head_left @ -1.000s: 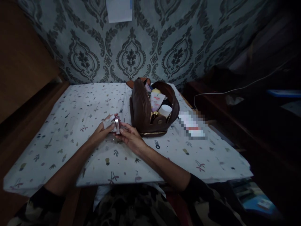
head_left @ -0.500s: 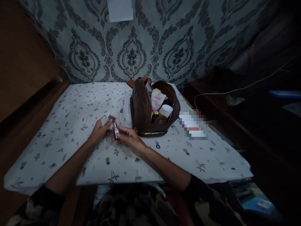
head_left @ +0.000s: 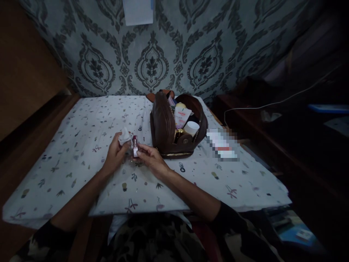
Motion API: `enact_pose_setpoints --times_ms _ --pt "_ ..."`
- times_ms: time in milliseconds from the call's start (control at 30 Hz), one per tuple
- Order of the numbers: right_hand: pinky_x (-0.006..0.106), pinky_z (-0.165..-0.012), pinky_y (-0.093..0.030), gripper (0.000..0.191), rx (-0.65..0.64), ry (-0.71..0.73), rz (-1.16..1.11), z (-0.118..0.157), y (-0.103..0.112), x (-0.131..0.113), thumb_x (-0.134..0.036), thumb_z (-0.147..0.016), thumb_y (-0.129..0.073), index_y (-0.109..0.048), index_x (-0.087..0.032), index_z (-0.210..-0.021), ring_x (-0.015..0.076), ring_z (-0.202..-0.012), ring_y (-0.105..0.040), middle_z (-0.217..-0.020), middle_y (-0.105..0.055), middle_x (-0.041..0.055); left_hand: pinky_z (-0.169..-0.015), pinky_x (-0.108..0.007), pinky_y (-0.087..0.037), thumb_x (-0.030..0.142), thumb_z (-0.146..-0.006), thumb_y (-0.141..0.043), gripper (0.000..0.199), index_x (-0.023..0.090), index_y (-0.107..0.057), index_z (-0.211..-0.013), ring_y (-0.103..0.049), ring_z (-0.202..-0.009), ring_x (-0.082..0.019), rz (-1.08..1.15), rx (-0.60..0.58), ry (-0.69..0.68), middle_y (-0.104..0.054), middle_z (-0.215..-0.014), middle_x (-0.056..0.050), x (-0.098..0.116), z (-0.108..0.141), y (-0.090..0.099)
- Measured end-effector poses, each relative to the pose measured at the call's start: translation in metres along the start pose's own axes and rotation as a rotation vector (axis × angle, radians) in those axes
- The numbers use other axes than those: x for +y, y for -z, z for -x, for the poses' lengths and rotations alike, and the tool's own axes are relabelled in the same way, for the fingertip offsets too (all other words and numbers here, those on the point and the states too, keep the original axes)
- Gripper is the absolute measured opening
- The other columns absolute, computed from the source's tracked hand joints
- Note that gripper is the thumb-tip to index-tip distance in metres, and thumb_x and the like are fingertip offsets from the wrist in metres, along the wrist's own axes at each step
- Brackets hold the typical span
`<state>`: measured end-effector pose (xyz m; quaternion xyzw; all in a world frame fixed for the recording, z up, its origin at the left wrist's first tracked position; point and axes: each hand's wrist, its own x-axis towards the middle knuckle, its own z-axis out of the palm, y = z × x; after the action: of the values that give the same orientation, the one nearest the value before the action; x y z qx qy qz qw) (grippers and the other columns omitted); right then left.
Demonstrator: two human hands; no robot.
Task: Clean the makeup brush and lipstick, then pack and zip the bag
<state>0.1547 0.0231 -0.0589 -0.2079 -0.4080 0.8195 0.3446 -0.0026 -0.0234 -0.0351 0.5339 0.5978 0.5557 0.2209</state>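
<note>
My right hand (head_left: 152, 158) is closed around a small tube-shaped lipstick (head_left: 135, 147) with a dark pink top and a pale label, held upright above the table. Just left of it, my left hand (head_left: 116, 151) grips a crumpled white tissue (head_left: 125, 136), its fingers partly hidden behind the tissue. The two hands are close together, with the tissue beside the lipstick. Behind and to the right of my right hand stands an unzipped brown bag (head_left: 165, 125), holding a white tube (head_left: 181, 115), a white-lidded jar (head_left: 191, 128) and other small items.
A patterned white cloth (head_left: 81, 145) covers the table. Right of the bag lies a pixelated flat item (head_left: 222, 144). A patterned wall (head_left: 151, 65) rises at the back, and a brown wooden panel (head_left: 29, 54) stands at the left. A thin white cable (head_left: 261, 108) runs along the right.
My left hand has turned and drawn slightly back from the lipstick, so more of the tissue shows. My right hand still holds the lipstick in nearly the same place.
</note>
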Motion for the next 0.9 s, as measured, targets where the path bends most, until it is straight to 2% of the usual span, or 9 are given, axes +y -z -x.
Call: enact_pose_setpoints --times_ms 100,267,333,433,500,600,733,833,900 --pt "0.029 -0.074 -0.059 0.046 0.021 0.003 0.045 0.0 0.0 0.002 -0.037 -0.063 -0.09 -0.073 -0.022 -0.103 0.0133 -0.074 -0.068 -0.083 -0.068 -0.0024 -0.094 -0.035 -0.049 0.03 -0.088 -0.059 0.027 0.02 -0.068 -0.111 -0.06 -0.106 -0.024 -0.232 0.046 -0.19 -0.062 -0.109 -0.008 0.006 0.002 0.002" --pt "0.024 -0.07 -0.057 0.041 0.043 0.012 0.014 -0.003 0.001 0.006 -0.032 -0.062 -0.089 -0.071 -0.021 -0.098 0.011 -0.073 -0.066 -0.082 -0.067 -0.0042 -0.089 -0.035 -0.051 0.024 -0.091 -0.054 0.031 0.019 -0.064 -0.12 -0.064 -0.1 -0.024 -0.485 0.008 -0.383 -0.069 -0.106 -0.008 0.016 0.012 0.003" --pt "0.022 -0.068 -0.055 0.043 0.074 0.013 0.0 -0.006 0.002 0.007 -0.028 -0.059 -0.089 -0.07 -0.022 -0.098 0.0108 -0.071 -0.065 -0.082 -0.069 -0.004 -0.086 -0.034 -0.052 0.024 -0.091 -0.055 0.024 0.019 -0.064 -0.112 -0.065 -0.098 -0.024 -0.557 -0.007 -0.418 -0.071 -0.103 -0.007 0.018 0.019 0.003" --pt "0.02 -0.061 -0.051 0.052 0.123 0.011 -0.025 -0.009 0.004 0.009 -0.023 -0.052 -0.091 -0.069 -0.022 -0.099 0.0108 -0.065 -0.063 -0.077 -0.07 -0.0043 -0.078 -0.032 -0.05 0.024 -0.093 -0.053 0.015 0.02 -0.064 -0.102 -0.065 -0.088 -0.022 -0.603 -0.1 -0.427 -0.07 -0.094 -0.006 0.021 0.031 0.005" --pt "0.021 -0.061 -0.051 0.057 0.104 0.01 -0.047 -0.01 0.004 0.011 -0.025 -0.051 -0.093 -0.068 -0.023 -0.103 0.0114 -0.064 -0.063 -0.075 -0.071 -0.0043 -0.076 -0.031 -0.049 0.024 -0.094 -0.053 0.013 0.02 -0.064 -0.099 -0.064 -0.084 -0.021 -0.587 -0.141 -0.427 -0.07 -0.091 -0.005 0.023 0.036 0.009" --pt "0.023 -0.064 -0.053 0.056 0.002 0.003 -0.042 -0.008 0.003 0.012 -0.034 -0.057 -0.093 -0.066 -0.023 -0.106 0.0125 -0.068 -0.066 -0.077 -0.071 -0.004 -0.074 -0.028 -0.047 0.022 -0.092 -0.053 0.012 0.019 -0.063 -0.097 -0.062 -0.082 -0.018 -0.519 -0.14 -0.375 -0.068 -0.089 -0.004 0.027 0.037 0.015" --pt "0.028 -0.072 -0.056 0.053 -0.17 -0.069 -0.012 -0.001 -0.001 0.01 -0.046 -0.067 -0.088 -0.065 -0.021 -0.107 0.0147 -0.074 -0.07 -0.079 -0.07 -0.0027 -0.067 -0.025 -0.043 0.025 -0.086 -0.059 0.006 0.02 -0.061 -0.088 -0.056 -0.075 -0.015 -0.427 0.036 -0.182 -0.06 -0.081 0.0 0.028 0.023 0.02" --pt "0.029 -0.075 -0.054 0.056 -0.21 -0.094 -0.005 0.001 -0.003 0.007 -0.047 -0.068 -0.088 -0.063 -0.021 -0.112 0.016 -0.078 -0.072 -0.083 -0.072 -0.0009 -0.058 -0.023 -0.039 0.037 -0.085 -0.064 0.02 0.02 -0.054 -0.081 -0.048 -0.061 -0.012 -0.229 0.139 0.011 -0.05 -0.068 0.005 0.023 0.014 0.019" --pt "0.027 -0.075 -0.053 0.056 -0.19 -0.081 0.002 0.001 -0.003 0.005 -0.044 -0.067 -0.089 -0.063 -0.021 -0.111 0.0147 -0.079 -0.071 -0.086 -0.073 -0.0005 -0.056 -0.023 -0.041 0.046 -0.083 -0.066 0.029 0.019 -0.055 -0.085 -0.049 -0.058 -0.012 -0.054 0.151 0.115 -0.052 -0.068 0.005 0.019 0.013 0.016"
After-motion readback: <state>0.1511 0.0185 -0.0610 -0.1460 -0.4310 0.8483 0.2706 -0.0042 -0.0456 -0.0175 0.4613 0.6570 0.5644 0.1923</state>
